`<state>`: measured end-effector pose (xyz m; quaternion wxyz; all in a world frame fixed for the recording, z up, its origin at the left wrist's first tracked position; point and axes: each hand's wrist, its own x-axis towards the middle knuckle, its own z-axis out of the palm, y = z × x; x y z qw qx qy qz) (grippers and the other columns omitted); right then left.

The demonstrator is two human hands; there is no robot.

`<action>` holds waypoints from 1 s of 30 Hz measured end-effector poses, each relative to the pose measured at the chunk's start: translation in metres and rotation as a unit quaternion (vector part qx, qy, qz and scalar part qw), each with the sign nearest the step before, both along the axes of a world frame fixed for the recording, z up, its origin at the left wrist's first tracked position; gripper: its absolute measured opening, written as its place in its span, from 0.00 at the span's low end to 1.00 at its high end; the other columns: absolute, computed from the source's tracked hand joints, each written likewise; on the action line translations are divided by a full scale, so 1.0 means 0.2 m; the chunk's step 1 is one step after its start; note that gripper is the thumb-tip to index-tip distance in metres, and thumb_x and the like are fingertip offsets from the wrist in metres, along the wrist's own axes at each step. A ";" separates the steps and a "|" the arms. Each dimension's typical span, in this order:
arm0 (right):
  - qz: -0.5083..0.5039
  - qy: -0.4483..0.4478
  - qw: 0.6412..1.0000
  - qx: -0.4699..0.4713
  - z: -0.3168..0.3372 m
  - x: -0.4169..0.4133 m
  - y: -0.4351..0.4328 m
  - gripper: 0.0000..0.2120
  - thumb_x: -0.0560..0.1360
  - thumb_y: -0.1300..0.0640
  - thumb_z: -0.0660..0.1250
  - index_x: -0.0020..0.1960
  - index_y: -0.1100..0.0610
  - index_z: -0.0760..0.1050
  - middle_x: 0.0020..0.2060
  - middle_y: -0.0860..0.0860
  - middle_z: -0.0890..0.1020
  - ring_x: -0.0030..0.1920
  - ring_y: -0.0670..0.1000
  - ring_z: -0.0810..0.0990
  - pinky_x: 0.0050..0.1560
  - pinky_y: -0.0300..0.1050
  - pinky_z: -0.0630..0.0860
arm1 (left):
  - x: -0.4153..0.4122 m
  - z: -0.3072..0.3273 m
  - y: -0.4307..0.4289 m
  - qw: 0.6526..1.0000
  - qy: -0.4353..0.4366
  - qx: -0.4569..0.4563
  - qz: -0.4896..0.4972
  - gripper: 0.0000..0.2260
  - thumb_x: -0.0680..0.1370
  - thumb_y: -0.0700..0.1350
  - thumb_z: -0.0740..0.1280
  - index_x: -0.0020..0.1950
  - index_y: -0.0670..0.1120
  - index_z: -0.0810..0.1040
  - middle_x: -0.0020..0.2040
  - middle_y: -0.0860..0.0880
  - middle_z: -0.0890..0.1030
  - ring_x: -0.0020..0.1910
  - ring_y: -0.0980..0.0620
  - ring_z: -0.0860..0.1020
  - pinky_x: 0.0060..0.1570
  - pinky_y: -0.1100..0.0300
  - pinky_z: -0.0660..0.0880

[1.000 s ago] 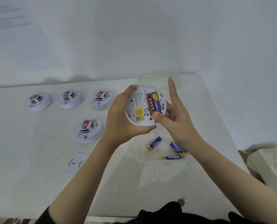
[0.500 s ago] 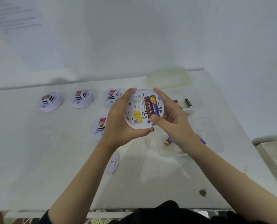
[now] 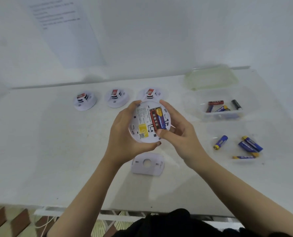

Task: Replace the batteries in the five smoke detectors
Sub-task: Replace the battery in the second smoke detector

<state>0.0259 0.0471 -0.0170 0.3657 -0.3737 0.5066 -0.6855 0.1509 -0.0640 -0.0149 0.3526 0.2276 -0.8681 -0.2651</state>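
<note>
Grips smoke detector (image 3: 142,120), just beyond the mounting plate (image 3: 139,166), in left hand (image 3: 123,135) and right hand (image 3: 180,134) curled round its rim. Has just folded the right forefinger (image 3: 166,104) in, thumb (image 3: 163,134) apparently seating the blue battery (image 3: 161,119)

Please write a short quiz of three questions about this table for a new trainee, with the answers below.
1. True or false: the battery bay of the held detector is empty.
2. Where does the loose cover plate lie? A inside a drawer; B on the table, before the person; C on top of a detector.
3. Fill in: ___ detectors stand in view in the back row.
Key: 1 false, it holds a red battery and a blue battery; 2 B; 3 three.
</note>
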 end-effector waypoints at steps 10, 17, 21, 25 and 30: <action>-0.002 0.016 0.999 0.029 -0.05 0.10 -0.12 0.31 0.73 0.73 0.64 0.70 0.50 0.66 0.58 0.48 0.79 0.56 0.45 0.79 0.49 0.39 0.78 | 0.09 -0.08 -0.13 0.999 -0.032 0.034 0.010 0.44 0.57 0.53 0.81 0.69 0.45 0.68 0.61 0.53 0.76 0.59 0.56 0.75 0.57 0.57 0.76; -0.094 0.341 0.927 0.128 -0.22 0.11 -0.05 0.18 0.74 0.52 0.64 0.63 0.47 0.70 0.53 0.38 0.75 0.52 0.37 0.74 0.51 0.26 0.67 | 0.20 -0.17 -0.23 0.995 -0.066 0.064 0.034 0.41 0.57 0.56 0.80 0.67 0.49 0.69 0.57 0.55 0.78 0.56 0.56 0.76 0.54 0.56 0.76; -0.004 0.553 0.809 0.197 -0.26 0.11 0.01 0.27 0.67 0.36 0.61 0.58 0.52 0.78 0.50 0.46 0.77 0.50 0.48 0.73 0.49 0.39 0.65 | 0.28 -0.19 -0.28 0.996 -0.056 0.060 0.032 0.35 0.58 0.54 0.80 0.61 0.52 0.71 0.52 0.59 0.79 0.52 0.59 0.77 0.48 0.69 0.73; 0.055 0.589 0.768 0.246 -0.26 0.15 0.01 0.36 0.60 0.31 0.60 0.63 0.49 0.75 0.54 0.45 0.75 0.54 0.48 0.69 0.50 0.40 0.57 | 0.34 -0.22 -0.31 0.994 -0.068 0.083 0.026 0.37 0.57 0.59 0.75 0.63 0.53 0.69 0.55 0.58 0.78 0.54 0.59 0.76 0.52 0.68 0.72; 0.047 0.589 0.778 0.212 -0.25 0.14 -0.01 0.29 0.63 0.35 0.63 0.56 0.52 0.78 0.45 0.46 0.78 0.46 0.50 0.74 0.46 0.42 0.66 | 0.37 -0.25 -0.33 0.993 -0.070 0.094 0.005 0.42 0.57 0.60 0.75 0.67 0.49 0.69 0.59 0.55 0.77 0.58 0.54 0.76 0.58 0.53 0.75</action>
